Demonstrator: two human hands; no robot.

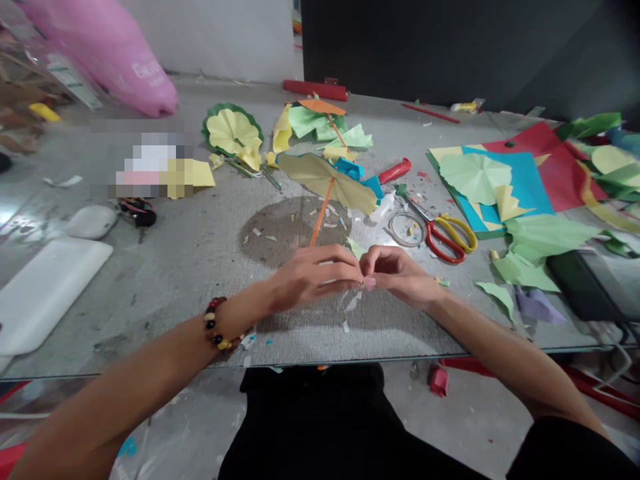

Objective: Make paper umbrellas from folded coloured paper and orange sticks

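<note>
My left hand and my right hand meet fingertip to fingertip over the near middle of the glass table. Both are closed in a pinch on a small pale green paper piece that sticks up between them. Just beyond my hands lies a yellow-green folded paper umbrella on an orange stick. A beaded bracelet is on my left wrist.
Red-and-yellow scissors and a tape ring lie right of my hands. Coloured paper sheets and green cut-outs fill the right side. A yellow-green paper flower, a red-handled knife, a white mouse and a pink bag lie farther off.
</note>
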